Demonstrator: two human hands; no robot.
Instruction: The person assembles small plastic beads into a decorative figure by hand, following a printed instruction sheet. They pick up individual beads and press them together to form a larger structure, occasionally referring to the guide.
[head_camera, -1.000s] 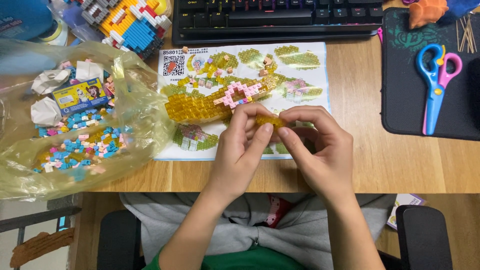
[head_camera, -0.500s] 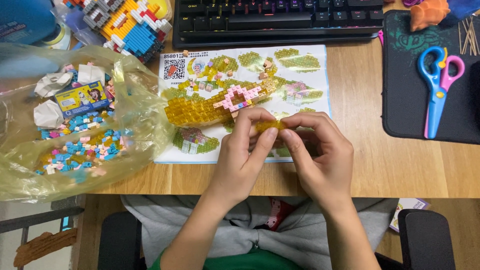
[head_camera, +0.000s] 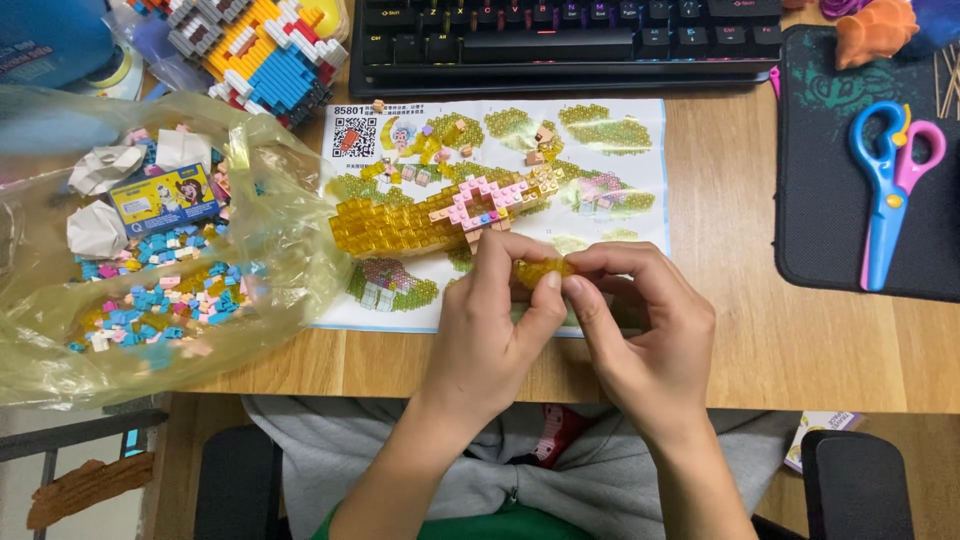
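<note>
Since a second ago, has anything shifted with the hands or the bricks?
Hardly anything. The left hand and right hand still pinch the small yellow brick piece between their fingertips, having crept only slightly toward the instruction sheet. Nothing was picked up or let go. The yellow and pink brick model, plastic bag of bricks and scissors lie as before.

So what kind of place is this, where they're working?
Likely a home desk used for hobby building: a wooden desk with a keyboard, an instruction sheet and a bag of tiny bricks.
</note>
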